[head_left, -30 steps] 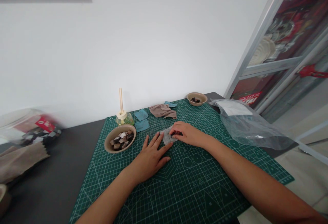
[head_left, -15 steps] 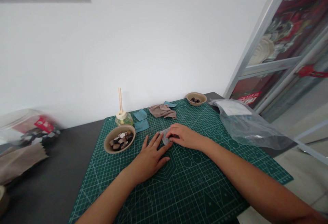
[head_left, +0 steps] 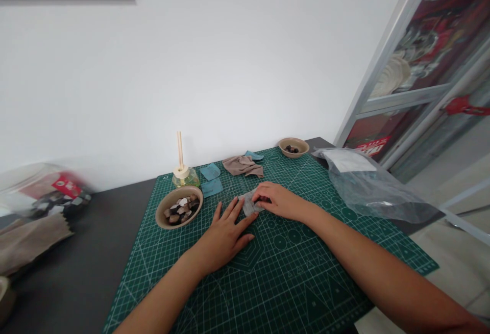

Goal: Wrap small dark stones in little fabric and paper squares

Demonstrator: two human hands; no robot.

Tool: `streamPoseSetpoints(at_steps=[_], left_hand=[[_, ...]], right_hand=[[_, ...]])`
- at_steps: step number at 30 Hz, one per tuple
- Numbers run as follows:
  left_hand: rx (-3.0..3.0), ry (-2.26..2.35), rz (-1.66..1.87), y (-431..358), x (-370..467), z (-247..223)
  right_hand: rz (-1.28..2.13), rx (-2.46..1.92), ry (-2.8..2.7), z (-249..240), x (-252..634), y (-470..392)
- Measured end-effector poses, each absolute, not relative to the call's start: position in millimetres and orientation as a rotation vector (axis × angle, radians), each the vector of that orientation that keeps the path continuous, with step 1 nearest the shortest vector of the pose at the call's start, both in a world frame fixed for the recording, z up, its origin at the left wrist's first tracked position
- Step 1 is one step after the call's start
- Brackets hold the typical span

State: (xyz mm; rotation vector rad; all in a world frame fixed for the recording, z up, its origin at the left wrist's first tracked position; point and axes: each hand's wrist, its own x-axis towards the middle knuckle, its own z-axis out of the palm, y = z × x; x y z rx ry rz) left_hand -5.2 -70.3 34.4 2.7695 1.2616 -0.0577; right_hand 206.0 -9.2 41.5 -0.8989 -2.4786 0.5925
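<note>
A small grey sheet that looks like sandpaper (head_left: 248,203) lies on the green cutting mat (head_left: 306,298). The spread fingers of my left hand (head_left: 225,239) hold its near and left edges flat, with nothing gripped. At the sheet's right side, my right hand (head_left: 281,201) is closed in a pinch. Between its fingertips shows a dark bit like a stone, mostly hidden, pressed against the sheet. To the left, a beige bowl (head_left: 160,215) contains several brown, black and white stones (head_left: 182,207).
Behind my hands are blue paper pieces (head_left: 212,187) and a crumpled brown cloth (head_left: 242,165). A reed diffuser (head_left: 185,176) stands near the wall. At back right are a second bowl (head_left: 294,153) with dark stones and a clear plastic bag (head_left: 356,186).
My right hand has slid slightly right over the grey sheet, uncovering more of it. My left hand stays in place.
</note>
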Motion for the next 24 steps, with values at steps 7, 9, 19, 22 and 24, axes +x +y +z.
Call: streamPoseSetpoints(at_steps=[7, 9, 19, 22, 24], left_hand=[[2.770, 1.260, -0.021, -69.4, -6.3, 31.3], [2.772, 1.251, -0.003, -69.3, -6.7, 30.6], [2.789, 1.260, -0.066, -70.9, -6.2, 33.1], [2.800, 1.252, -0.061, -70.5, -6.7, 32.1], [2.801, 1.255, -0.054, -70.1, -6.7, 31.4]], right_hand=[[0.649, -0.959, -2.430, 43.5, 206.4, -10.4], [0.668, -1.010, -2.413, 42.9, 206.3, -10.0], [0.628, -0.976, -2.396, 39.7, 204.2, -11.3], [0.643, -0.969, -2.393, 39.2, 204.2, -11.2], [0.649, -0.944, -2.401, 38.6, 202.7, -11.4]])
